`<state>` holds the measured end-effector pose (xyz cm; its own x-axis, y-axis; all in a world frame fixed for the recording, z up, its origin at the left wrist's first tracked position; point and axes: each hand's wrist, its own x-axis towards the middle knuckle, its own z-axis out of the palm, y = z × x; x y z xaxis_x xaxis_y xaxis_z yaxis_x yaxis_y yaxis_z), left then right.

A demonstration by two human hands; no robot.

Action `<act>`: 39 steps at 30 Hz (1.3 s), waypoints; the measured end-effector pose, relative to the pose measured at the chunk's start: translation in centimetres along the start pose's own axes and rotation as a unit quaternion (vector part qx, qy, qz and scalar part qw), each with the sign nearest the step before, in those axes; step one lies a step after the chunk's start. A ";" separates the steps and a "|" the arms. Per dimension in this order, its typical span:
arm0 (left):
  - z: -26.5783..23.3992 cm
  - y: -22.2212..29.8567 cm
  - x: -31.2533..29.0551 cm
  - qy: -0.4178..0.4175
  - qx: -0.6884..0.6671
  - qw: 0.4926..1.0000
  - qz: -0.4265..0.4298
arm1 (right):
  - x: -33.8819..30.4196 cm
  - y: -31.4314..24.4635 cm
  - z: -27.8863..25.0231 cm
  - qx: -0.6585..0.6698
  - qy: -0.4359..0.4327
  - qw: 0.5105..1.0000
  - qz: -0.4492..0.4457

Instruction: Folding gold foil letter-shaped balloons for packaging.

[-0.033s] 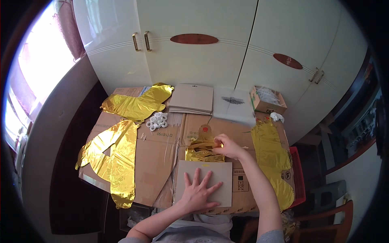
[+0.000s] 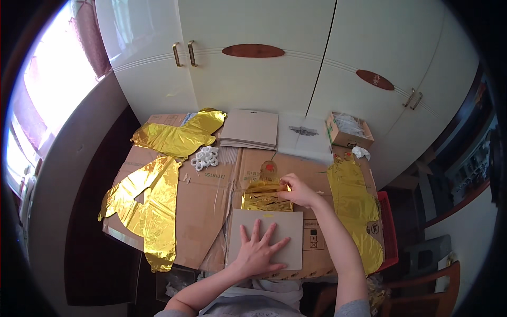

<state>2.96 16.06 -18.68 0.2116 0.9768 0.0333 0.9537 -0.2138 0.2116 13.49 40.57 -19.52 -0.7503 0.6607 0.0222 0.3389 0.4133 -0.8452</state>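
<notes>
My left hand [image 2: 259, 252] lies flat with its fingers spread, pressing on a grey-beige cardboard sheet [image 2: 293, 232] at the near edge of the work surface. Just beyond that sheet my right hand [image 2: 300, 191] pinches the right edge of a gold foil balloon [image 2: 264, 202]. This balloon is creased and partly folded over; its part under the sheet, if any, is hidden. A see-through yellowish tab with a red mark [image 2: 270, 167] sticks out at its far end.
Flat gold foil balloons lie left [image 2: 161, 208], far left [image 2: 174, 136] and right [image 2: 355, 203]. White rings [image 2: 205, 158] sit near a stack of cardboard sheets [image 2: 249, 127]. A small box [image 2: 350, 131] holds clear plastic pieces. Flattened cartons [image 2: 203, 211] cover the surface before cabinets [image 2: 253, 79].
The foil by my right hand's fingers has shifted slightly and its far edge looks smoother. My left hand has not moved.
</notes>
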 end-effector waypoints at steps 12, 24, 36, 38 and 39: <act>0.4 -0.1 0.0 0.015 -0.004 1.000 0.004 | -0.6 -0.5 -0.1 0.228 -0.032 0.969 0.087; 0.1 -0.1 -0.2 0.039 0.000 0.999 0.004 | -5.3 -0.3 1.4 0.082 -0.063 0.994 -0.040; 1.3 -0.6 -0.6 0.083 -0.092 0.992 0.000 | -8.6 0.6 2.6 -0.197 -0.037 0.928 -0.314; 1.6 -0.5 -0.5 0.057 -0.082 0.995 -0.024 | -8.9 0.0 2.6 -0.214 -0.026 0.923 -0.318; 1.7 -0.5 -0.4 0.044 -0.078 0.995 -0.035 | -9.0 -0.4 2.6 -0.223 -0.020 0.921 -0.319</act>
<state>2.77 15.79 -20.46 0.1194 0.9882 0.0963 0.9193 -0.1467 0.3652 18.62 32.83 -20.73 -0.8946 0.1739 0.4116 0.0139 0.9315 -0.3634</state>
